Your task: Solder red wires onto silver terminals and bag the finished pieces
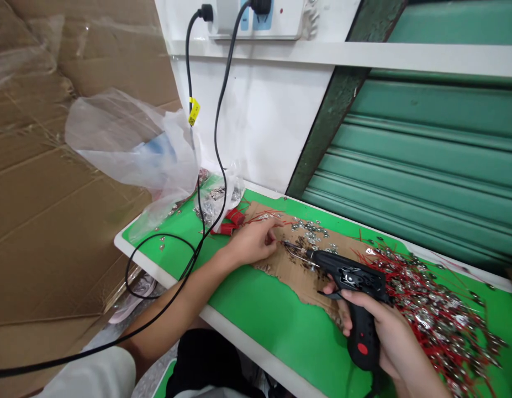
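Note:
My right hand [378, 315] is wrapped round the grip of a black soldering gun [349, 271], one finger by its trigger. The gun's metal tip points left, just short of the fingertips of my left hand [256, 240]. That hand is closed in a pinch over the cardboard; whatever is between the fingers is too small to make out. Beneath both lies a torn piece of cardboard [286, 271] with dark scorch marks. Small silvery metal discs [316, 229] are scattered on it beyond the tip. Thin red wires [264, 214] lie past my left hand.
At right, a heap of metal discs with red wires [429, 309] covers the green table [276, 320]. Red bundles [228, 224] and a plastic bag of metal parts [220, 193] sit behind my left hand. A black cable [193, 260] crosses my left forearm. Large cardboard [69, 221] stands left.

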`<state>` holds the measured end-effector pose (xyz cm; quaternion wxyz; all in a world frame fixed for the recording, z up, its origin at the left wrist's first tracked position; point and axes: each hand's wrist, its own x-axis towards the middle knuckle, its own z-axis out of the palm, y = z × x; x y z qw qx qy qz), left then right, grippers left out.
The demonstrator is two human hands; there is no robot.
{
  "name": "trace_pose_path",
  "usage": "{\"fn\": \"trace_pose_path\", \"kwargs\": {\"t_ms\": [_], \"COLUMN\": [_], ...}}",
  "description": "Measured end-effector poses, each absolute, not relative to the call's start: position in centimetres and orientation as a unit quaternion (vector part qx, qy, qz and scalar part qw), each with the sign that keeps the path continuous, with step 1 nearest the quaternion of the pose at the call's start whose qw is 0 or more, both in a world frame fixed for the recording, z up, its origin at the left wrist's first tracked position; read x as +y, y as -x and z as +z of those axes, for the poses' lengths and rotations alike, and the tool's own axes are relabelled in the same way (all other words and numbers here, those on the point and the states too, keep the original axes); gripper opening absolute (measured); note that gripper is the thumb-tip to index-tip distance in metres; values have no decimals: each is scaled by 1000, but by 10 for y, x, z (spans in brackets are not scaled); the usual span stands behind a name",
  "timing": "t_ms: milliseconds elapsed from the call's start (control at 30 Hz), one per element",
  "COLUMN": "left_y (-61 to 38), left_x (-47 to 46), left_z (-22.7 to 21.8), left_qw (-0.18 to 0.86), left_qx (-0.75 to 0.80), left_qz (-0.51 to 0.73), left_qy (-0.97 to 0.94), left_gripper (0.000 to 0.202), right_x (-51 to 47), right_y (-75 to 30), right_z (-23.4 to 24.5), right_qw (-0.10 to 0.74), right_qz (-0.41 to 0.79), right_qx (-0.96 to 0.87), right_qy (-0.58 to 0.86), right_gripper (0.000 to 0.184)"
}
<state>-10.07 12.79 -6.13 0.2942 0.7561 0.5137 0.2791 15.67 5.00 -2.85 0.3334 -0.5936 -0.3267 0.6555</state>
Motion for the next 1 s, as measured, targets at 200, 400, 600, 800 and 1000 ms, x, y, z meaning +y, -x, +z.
{"fn": "trace_pose_path", "kwargs": {"t_ms": [200,400,600,800,1000], "left_y": [102,101,101,100,100], "left_x": [127,127,126,126,127], "left_z": [-61,-61,-56,-54,-57], "left_qw": [298,293,305,315,315], "left_qx": [514,514,515,521,526], "left_qz": [278,280,272,278,277], "left_qy": [-755,-756,-753,-743,-740], "left_gripper": [41,39,44,53,65], "right_x": [52,53,52,48,47], "right_y": [-159,-161,-163,-160,-164], "right_z": [-30,-34,-38,-32,-26], "right_qw": [335,337,345,396,446], "right_qz": [678,687,690,701,694], "right_qx": [-316,-300,-304,-293,-268], "right_qy": [573,570,560,516,497], "right_gripper": [32,33,32,29,27]}}
